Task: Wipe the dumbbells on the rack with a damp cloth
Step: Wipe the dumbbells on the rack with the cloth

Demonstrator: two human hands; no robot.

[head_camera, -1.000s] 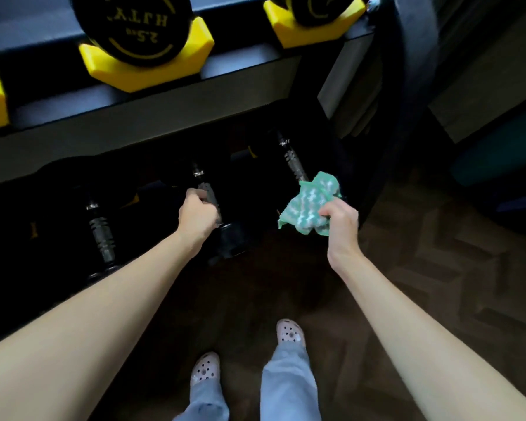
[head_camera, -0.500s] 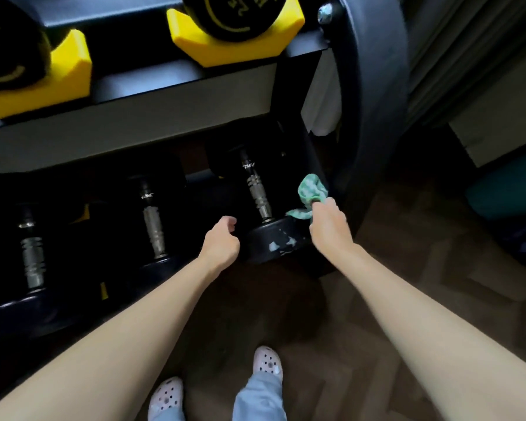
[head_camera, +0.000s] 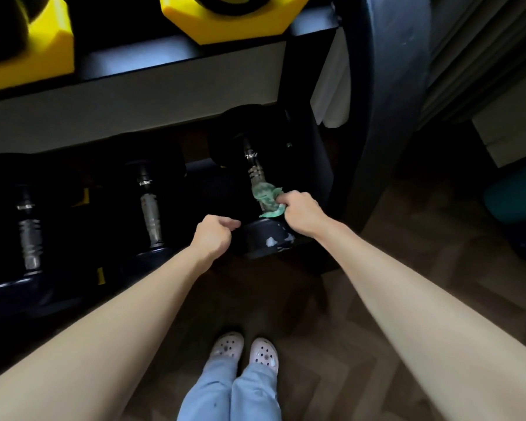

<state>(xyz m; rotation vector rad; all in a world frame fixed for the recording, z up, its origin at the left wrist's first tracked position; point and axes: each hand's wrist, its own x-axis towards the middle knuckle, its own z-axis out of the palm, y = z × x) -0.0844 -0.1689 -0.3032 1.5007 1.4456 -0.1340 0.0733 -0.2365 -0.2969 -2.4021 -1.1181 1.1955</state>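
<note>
A home gym corner, by the look of it: a black two-tier rack [head_camera: 176, 83] of dumbbells [head_camera: 148, 208] in yellow cradles [head_camera: 225, 24], herringbone wood floor [head_camera: 392, 268], and curtains [head_camera: 474, 56] hanging alongside.

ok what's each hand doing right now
left hand: fingers curled, holding nothing
right hand: gripping the green patterned cloth on the dumbbell's metal handle

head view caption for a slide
Right hand presses a crumpled green cloth to the metal handle of a black dumbbell, left hand curled beside it.
</note>
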